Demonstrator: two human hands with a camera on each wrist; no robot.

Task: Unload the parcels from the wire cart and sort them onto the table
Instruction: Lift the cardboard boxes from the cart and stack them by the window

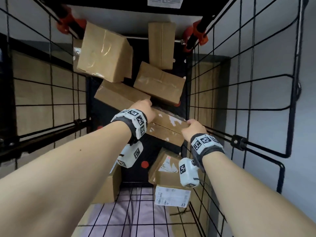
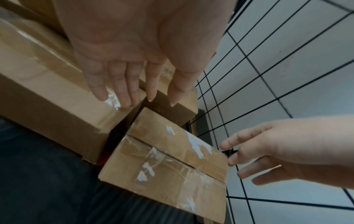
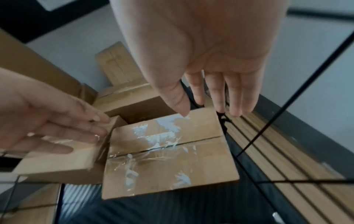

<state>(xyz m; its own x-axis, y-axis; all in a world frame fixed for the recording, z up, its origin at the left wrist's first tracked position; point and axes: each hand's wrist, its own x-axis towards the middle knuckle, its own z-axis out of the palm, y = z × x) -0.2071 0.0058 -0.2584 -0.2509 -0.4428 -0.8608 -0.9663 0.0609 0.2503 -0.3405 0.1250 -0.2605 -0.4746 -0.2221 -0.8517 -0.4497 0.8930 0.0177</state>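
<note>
You're early in the job — both hands spread open, left hand and right hand flanking the taped parcel deep in the wire cart, nothing gripped yet — and plenty of boxes left inside.

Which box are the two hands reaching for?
Look inside the black wire cart, between the left hand and right hand. It is the taped box there, marked by torn white label scraps along its slit top, unlike the plain boxes around it.
</note>
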